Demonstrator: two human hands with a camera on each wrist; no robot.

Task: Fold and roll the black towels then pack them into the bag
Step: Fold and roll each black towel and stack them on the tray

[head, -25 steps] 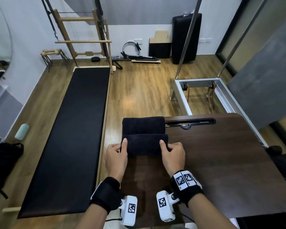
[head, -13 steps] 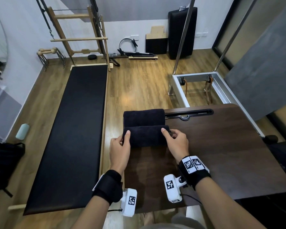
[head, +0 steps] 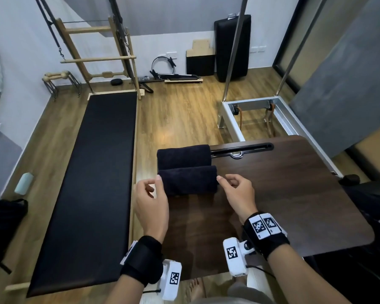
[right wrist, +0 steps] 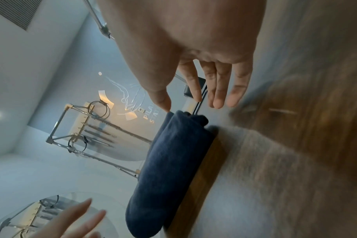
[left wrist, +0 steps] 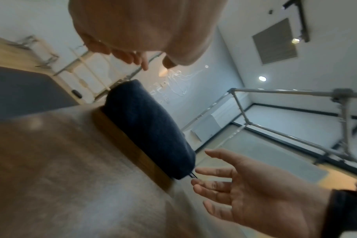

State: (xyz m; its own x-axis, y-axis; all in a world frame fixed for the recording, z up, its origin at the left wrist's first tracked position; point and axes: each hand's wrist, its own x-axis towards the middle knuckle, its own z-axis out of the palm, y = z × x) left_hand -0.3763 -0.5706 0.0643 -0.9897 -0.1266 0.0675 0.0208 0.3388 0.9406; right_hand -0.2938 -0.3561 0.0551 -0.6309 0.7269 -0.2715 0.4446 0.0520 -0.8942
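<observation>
Two rolled black towels lie side by side at the far left corner of the dark wooden table (head: 283, 205): the far roll (head: 183, 155) and the near roll (head: 188, 181) (left wrist: 149, 128) (right wrist: 173, 161). My left hand (head: 155, 184) (left wrist: 151, 64) hovers just off the near roll's left end, fingers loosely curled and holding nothing. My right hand (head: 225, 181) (right wrist: 194, 103) is at the roll's right end with relaxed fingers, its thumb tip close to the cloth. A black bag (head: 4, 216) sits on the floor at the far left.
A long black padded bench (head: 90, 183) runs along the table's left side. A metal frame (head: 230, 121) stands on the wooden floor beyond the table. A slot with a metal handle (head: 239, 150) lies beside the far roll. Dark fabric (head: 373, 207) borders the table's right edge.
Both hands pushed the near roll up against the far roll, then let go of its ends and drew slightly outward and back.
</observation>
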